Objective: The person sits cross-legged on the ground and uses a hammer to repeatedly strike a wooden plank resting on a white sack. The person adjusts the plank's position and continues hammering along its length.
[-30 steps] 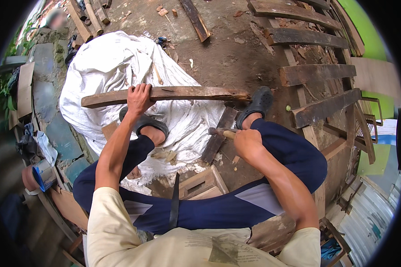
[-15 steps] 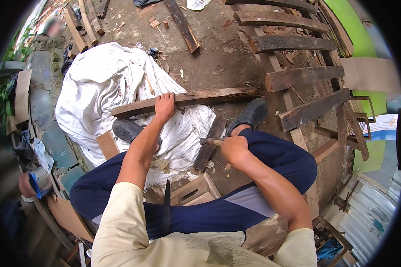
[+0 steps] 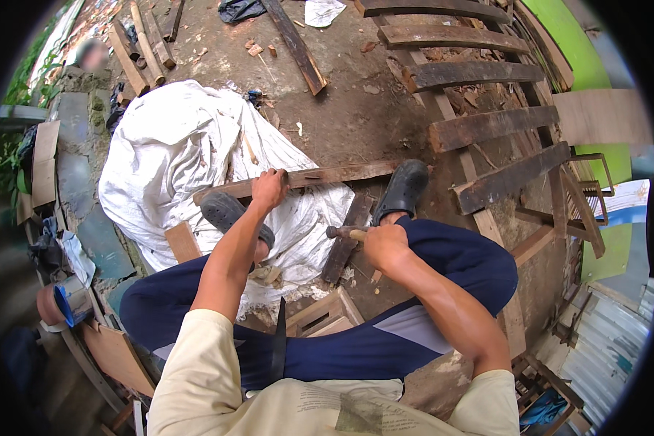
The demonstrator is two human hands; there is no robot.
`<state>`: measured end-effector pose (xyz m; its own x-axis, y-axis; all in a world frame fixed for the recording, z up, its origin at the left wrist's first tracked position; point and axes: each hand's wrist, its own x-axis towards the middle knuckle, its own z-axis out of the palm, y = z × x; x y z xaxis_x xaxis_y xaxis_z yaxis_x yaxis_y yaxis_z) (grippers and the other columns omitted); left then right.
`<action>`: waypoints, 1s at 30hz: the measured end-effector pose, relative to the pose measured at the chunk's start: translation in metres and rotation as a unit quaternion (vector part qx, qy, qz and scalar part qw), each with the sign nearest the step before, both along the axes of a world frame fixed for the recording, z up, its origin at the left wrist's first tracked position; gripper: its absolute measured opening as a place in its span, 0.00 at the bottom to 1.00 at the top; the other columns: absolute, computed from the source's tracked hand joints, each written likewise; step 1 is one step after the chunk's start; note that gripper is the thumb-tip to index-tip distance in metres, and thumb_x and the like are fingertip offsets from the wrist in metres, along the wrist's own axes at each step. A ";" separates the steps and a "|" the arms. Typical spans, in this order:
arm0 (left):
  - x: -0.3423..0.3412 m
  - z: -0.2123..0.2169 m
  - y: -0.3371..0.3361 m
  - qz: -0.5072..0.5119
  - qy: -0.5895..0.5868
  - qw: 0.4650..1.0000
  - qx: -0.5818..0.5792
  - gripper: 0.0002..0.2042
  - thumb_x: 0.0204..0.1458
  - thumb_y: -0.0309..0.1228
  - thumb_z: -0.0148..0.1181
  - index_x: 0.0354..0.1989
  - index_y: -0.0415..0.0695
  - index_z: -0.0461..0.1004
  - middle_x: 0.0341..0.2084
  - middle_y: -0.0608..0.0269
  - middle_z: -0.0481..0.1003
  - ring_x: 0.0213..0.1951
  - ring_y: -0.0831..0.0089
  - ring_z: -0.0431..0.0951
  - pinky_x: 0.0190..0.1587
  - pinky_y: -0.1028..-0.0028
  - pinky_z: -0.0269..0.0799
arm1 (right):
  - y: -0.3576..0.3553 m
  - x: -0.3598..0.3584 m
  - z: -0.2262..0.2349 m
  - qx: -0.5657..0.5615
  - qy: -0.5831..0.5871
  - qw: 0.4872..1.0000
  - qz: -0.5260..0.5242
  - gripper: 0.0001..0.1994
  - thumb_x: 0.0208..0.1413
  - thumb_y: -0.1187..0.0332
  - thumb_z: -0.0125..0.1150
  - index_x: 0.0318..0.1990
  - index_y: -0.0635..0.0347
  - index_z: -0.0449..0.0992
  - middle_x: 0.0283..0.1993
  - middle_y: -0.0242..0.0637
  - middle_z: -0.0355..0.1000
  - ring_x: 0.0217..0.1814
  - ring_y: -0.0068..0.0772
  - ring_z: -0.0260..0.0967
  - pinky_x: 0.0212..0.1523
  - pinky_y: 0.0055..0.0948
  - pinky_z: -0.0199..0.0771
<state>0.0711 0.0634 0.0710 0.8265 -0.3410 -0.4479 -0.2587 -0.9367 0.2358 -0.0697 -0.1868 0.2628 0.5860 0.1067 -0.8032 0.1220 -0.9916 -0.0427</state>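
My left hand (image 3: 269, 187) grips a long weathered wooden plank (image 3: 327, 175) that lies across the white sheet (image 3: 174, 145) in front of my feet. In my right hand (image 3: 385, 243) I hold a hammer (image 3: 341, 233) by its wooden handle, its dark head pointing left, just above a short dark board (image 3: 345, 240). I sit with knees apart in dark blue trousers, a black clog (image 3: 403, 189) on my right foot and another clog (image 3: 229, 211) on my left, beside the plank.
A slatted wooden frame (image 3: 479, 131) of old boards lies on the dirt to the right. Loose planks (image 3: 294, 43) lie at the top. A small wooden crate (image 3: 327, 316) stands between my legs, with a dark blade (image 3: 278, 349) near it. Clutter lines the left side.
The plank has slid to the right under my left hand. My right hand with the hammer has stayed low near my right knee.
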 end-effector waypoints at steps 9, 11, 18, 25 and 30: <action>0.007 -0.022 0.012 0.056 -0.044 0.997 -0.036 0.20 0.54 0.46 0.62 0.52 0.51 0.77 0.48 0.57 0.76 0.54 0.57 0.74 0.53 0.56 0.68 | -0.023 0.004 -0.005 0.024 0.054 0.996 -0.070 0.21 0.59 0.55 0.59 0.48 0.65 0.78 0.41 0.50 0.80 0.46 0.51 0.79 0.43 0.44 0.78; 0.022 -0.030 0.020 0.089 0.025 0.989 -0.119 0.19 0.55 0.47 0.60 0.50 0.49 0.78 0.45 0.54 0.79 0.49 0.55 0.77 0.50 0.56 0.69 | -0.031 0.003 -0.010 0.030 0.066 0.985 -0.158 0.22 0.60 0.52 0.58 0.48 0.64 0.79 0.43 0.51 0.79 0.47 0.52 0.78 0.45 0.43 0.77; 0.023 -0.054 0.057 0.309 -0.249 0.911 -0.111 0.29 0.59 0.51 0.53 0.64 0.48 0.65 0.69 0.48 0.55 0.70 0.52 0.52 0.68 0.47 0.42 | -0.036 0.003 -0.048 0.131 -0.007 0.945 -0.298 0.25 0.61 0.53 0.60 0.57 0.65 0.71 0.36 0.53 0.77 0.36 0.47 0.79 0.37 0.42 0.77; -0.007 -0.028 0.050 0.113 0.032 0.993 0.034 0.45 0.55 0.65 0.47 0.75 0.50 0.46 0.74 0.41 0.37 0.75 0.46 0.29 0.71 0.44 0.22 | -0.010 0.015 -0.074 0.180 0.193 0.831 -0.490 0.18 0.65 0.59 0.56 0.49 0.70 0.71 0.29 0.34 0.71 0.18 0.22 0.67 0.15 0.23 0.70; 0.006 -0.028 0.064 0.065 0.127 0.989 0.045 0.43 0.56 0.64 0.47 0.75 0.52 0.46 0.74 0.42 0.33 0.74 0.44 0.24 0.70 0.39 0.20 | 0.022 0.036 -0.079 0.165 0.285 0.868 -0.371 0.18 0.64 0.60 0.59 0.46 0.70 0.71 0.28 0.33 0.70 0.16 0.19 0.63 0.13 0.23 0.66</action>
